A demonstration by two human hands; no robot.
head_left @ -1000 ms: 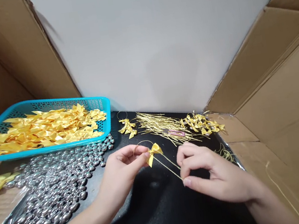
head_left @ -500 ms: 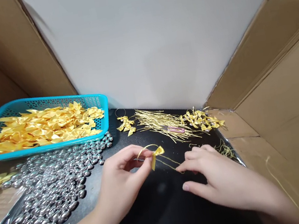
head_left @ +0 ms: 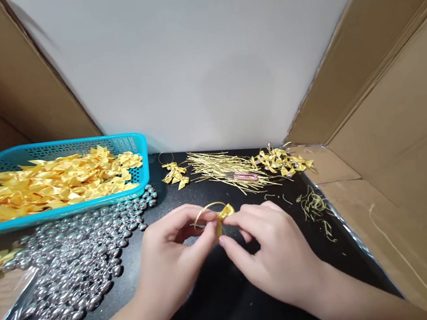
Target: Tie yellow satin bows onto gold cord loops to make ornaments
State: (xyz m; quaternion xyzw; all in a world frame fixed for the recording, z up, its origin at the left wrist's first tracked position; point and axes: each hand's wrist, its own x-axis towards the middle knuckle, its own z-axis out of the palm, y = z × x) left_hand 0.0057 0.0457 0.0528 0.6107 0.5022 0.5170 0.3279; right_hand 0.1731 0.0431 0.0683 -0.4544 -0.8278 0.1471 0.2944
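Observation:
My left hand (head_left: 179, 247) is closed, its thumb and fingertips pinching a small yellow ribbon bow (head_left: 226, 211). From the bow a loop of gold cord (head_left: 210, 206) arches up over the left fingertips. My right hand (head_left: 270, 243) meets the bow from the other side, index finger on it and thumb just below, closed around its edge. The cord ends are hidden by the right fingers. Behind the hands lies a pile of cut gold cords (head_left: 218, 167), with a pink-handled tool (head_left: 246, 177) on top.
A blue basket (head_left: 58, 210) heaped with yellow bows stands at the left. Shiny silver beads (head_left: 78, 259) spread before it. Bows with beads lie in a small group (head_left: 175, 174) and a larger pile (head_left: 283, 161). Cord scraps (head_left: 313, 206) lie right; cardboard walls (head_left: 397, 58) flank the black table.
My right hand has moved left from the trailing cord ends to the bow, and its fingers have closed there. My left hand keeps its pinch. The view has shifted slightly.

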